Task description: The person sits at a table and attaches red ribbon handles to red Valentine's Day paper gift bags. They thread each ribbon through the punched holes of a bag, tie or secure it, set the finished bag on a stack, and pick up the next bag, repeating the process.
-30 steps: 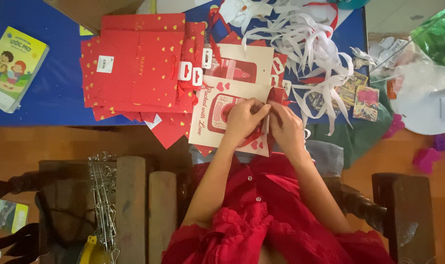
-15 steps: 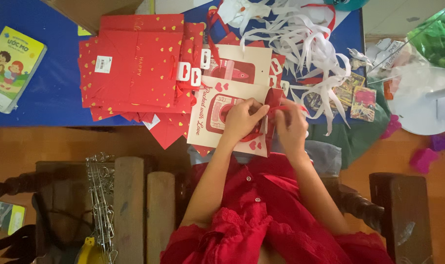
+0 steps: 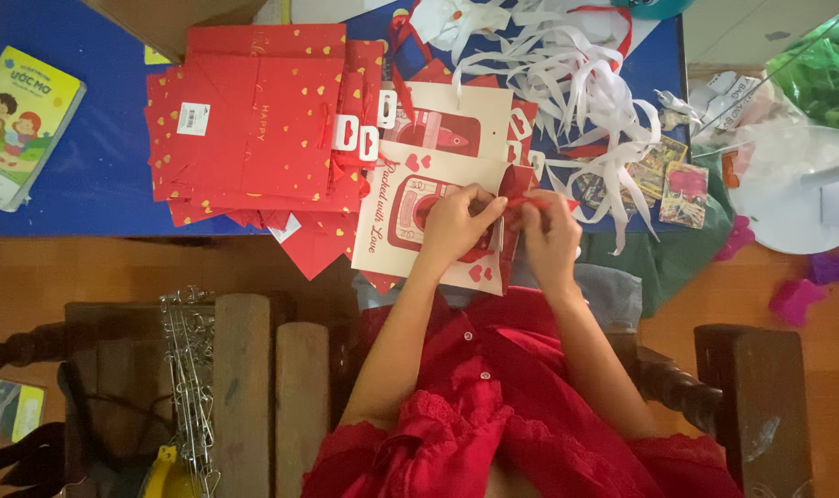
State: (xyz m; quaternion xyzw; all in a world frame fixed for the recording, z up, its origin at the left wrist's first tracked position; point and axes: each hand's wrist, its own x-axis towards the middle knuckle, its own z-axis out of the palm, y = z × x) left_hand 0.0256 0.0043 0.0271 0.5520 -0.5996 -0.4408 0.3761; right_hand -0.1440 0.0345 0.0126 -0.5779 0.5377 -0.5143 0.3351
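- Left hand [image 3: 453,221] lies curled on the face of a cream gift bag [image 3: 410,217], its fingertips pinched at the bag's right edge on a thin red ribbon [image 3: 521,199].
- Right hand [image 3: 550,235] is closed in a pinch on the same ribbon from the other side, so the two hands nearly touch, with the ribbon between them.
- The cream gift bag lies flat under the left hand, printed with a red picture and small red hearts; it overhangs the near edge of the blue table [image 3: 96,175], just in front of the person's red dress [image 3: 493,406].
- A second cream bag of the same kind [image 3: 456,115] lies just beyond it, partly covered by it.
- To the left of both, a stack of red bags with gold hearts [image 3: 253,120] is spread out, touching the cream bags, with white tags at its right side.
- Beyond the right hand, a tangle of white paper strips [image 3: 567,83] covers the far right part of the table.
- Small picture cards [image 3: 668,180] lie near the table's right edge, on a green cloth [image 3: 687,258].
- At the far left edge of the table lies a children's book with a yellow-green cover [image 3: 23,120], well apart from the hands.
- Wooden chair parts [image 3: 244,387] and a metal chain [image 3: 184,369] show below the table on the left.
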